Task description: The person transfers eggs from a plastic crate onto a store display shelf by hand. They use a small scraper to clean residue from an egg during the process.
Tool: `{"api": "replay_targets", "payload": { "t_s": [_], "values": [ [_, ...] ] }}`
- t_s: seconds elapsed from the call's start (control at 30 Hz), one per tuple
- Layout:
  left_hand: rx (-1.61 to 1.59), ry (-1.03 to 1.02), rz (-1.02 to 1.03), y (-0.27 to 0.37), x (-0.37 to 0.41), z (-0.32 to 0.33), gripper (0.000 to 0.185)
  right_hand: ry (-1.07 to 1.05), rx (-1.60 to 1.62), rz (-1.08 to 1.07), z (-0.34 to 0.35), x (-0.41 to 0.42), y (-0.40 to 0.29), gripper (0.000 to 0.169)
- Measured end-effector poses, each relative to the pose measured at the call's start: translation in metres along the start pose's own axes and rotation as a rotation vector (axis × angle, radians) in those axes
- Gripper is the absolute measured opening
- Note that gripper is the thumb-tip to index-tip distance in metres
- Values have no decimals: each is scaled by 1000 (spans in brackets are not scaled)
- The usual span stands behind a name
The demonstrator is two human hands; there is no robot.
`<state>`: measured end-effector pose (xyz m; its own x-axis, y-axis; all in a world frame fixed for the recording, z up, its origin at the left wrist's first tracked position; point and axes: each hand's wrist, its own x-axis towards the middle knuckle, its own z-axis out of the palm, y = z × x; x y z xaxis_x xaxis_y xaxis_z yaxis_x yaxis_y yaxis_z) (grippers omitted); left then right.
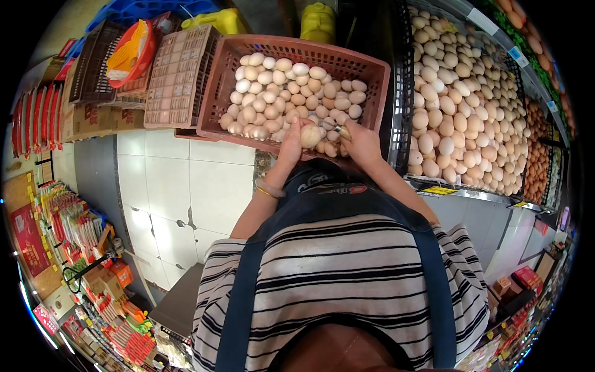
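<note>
Over the near edge of a reddish-brown plastic crate [376, 93], my left hand [293, 142] holds one pale egg [310, 136] with speckled or dirty-looking shell. My right hand [362, 143] grips the wooden-looking handle of a small knife or scraper [342, 132]; its metal end points left towards the egg, and whether it touches the shell I cannot tell. Many white, cream and light-brown eggs [279, 88] lie loose in the crate, under and beyond both hands.
At the right, a black-edged display bin holds a big heap of eggs [458, 111]. Left of the crate stand a stacked pinkish plastic crate [176, 76] and a red basin [148, 56] with yellow and white material. Yellow jugs [318, 22] stand behind. Tiled floor [214, 186] shows at the lower left.
</note>
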<state>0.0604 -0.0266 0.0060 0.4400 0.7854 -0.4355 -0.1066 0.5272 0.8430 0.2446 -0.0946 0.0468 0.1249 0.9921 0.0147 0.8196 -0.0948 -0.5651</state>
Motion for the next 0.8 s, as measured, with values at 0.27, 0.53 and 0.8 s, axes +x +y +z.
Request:
{"api": "replay_targets", "payload": {
  "t_s": [0.27,0.53,0.8],
  "values": [
    [425,-110,198,6,-4,0,52,85,-1,-209,-1,-5,-2,15],
    [523,-75,248,5,-11,10,58,67,-60,-211,10,-6,7,19],
    [530,-38,283,2,-13,11,57,7,-89,-237,3,-5,0,19]
  ]
}}
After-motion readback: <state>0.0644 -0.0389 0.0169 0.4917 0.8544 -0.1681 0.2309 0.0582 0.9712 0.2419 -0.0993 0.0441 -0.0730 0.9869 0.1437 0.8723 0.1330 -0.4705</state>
